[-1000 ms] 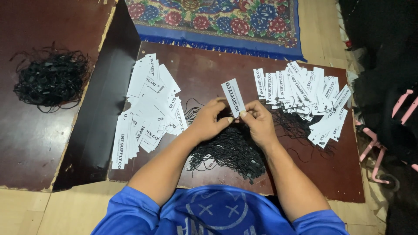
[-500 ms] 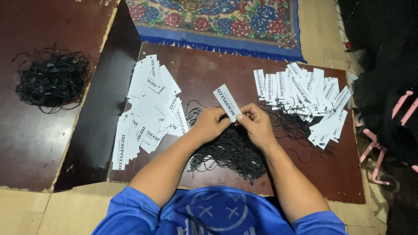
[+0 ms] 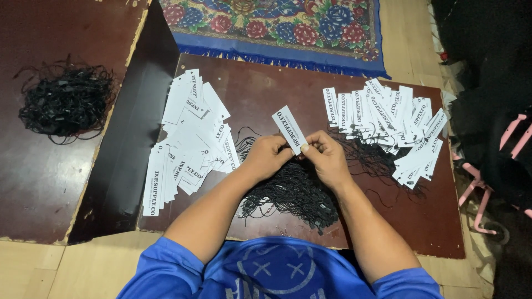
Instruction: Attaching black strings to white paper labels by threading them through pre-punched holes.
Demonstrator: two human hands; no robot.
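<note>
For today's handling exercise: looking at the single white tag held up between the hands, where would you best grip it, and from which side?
Probably the tag's lower end, from below. It is a thin flat strip tilted up and away, its upper end free, and both hands, left and right, meet at that near end above the black strings.

White tags, black cords, dark brown boards

White tag (image 3: pixel 289 129) with black lettering; black cord pile (image 3: pixel 292 191); flowered rug (image 3: pixel 277 27) edged blue; blue shirt (image 3: pixel 277 274)

The tag (image 3: pixel 290 129) pinched between both hands is matt white paper (printed black); beneath the grip lie thin black cords (image 3: pixel 291 194), on a dark, faintly glossy wooden board (image 3: pixel 266 88).
</note>
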